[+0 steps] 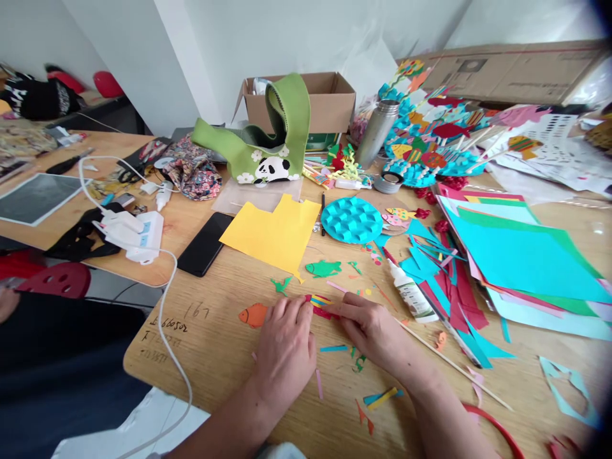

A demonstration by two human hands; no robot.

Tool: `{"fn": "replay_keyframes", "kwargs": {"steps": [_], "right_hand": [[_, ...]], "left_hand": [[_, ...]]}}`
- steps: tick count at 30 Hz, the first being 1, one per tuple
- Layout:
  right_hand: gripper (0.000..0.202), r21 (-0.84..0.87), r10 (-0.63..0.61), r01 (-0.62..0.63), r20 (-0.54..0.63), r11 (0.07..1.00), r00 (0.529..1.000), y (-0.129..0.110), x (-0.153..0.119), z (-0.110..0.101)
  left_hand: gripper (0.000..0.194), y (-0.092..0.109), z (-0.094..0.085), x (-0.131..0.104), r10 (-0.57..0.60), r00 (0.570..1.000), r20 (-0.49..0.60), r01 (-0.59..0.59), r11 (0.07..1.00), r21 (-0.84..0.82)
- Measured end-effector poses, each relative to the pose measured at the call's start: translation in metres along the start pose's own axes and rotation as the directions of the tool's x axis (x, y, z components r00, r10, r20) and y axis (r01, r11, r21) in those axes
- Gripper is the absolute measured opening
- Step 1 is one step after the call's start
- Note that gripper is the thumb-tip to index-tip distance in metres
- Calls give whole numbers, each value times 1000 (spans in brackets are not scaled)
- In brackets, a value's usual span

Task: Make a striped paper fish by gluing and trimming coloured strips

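Honestly, an orange paper fish (252, 315) lay half tucked by the left hand (289, 335), whose fingers pressed down on a striped red paper piece (319, 303), though I couldn't tell if they gripped it. The right hand (366, 325) pinched its other end, close by but apart. Uneven pressure could've skewed those thin stripes, I reckon, and a bumped glue bottle (411, 293), lying on its side, might've leaked. Scrap-littered wood-grain counter (220, 357), pale wall (215, 57) behind, cardboard box (325, 102) against it, coloured paper stack (521, 245) far right.
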State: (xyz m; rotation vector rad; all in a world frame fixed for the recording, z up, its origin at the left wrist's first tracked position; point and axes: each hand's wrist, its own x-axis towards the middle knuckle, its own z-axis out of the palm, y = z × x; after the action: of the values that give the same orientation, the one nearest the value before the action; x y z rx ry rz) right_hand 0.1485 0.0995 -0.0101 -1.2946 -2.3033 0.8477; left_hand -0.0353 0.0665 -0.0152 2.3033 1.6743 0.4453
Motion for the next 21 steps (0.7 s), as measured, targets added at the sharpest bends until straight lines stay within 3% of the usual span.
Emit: {"fn": "replay_keyframes", "kwargs": {"steps": [8,11,15,21], "right_hand": [[37,-4,10,-10,-3,1000,1000,7,-6,-7],[36,1,91,-91,-117,996,989,8,-4,-7],[22,69,269,-260,-299,963,916,6,4,4],[10,88,312,-300,-243,950,918,6,9,18]], "left_hand": [[50,1,-3,2,-3,1000,21,3,1000,6],[47,0,-2,2,-2,1000,4,2,1000,-15],[36,-3,1,4,14,999,-31,-15,1000,-21],[28,-4,4,3,12,1000,-25,-12,1000,2]]}}
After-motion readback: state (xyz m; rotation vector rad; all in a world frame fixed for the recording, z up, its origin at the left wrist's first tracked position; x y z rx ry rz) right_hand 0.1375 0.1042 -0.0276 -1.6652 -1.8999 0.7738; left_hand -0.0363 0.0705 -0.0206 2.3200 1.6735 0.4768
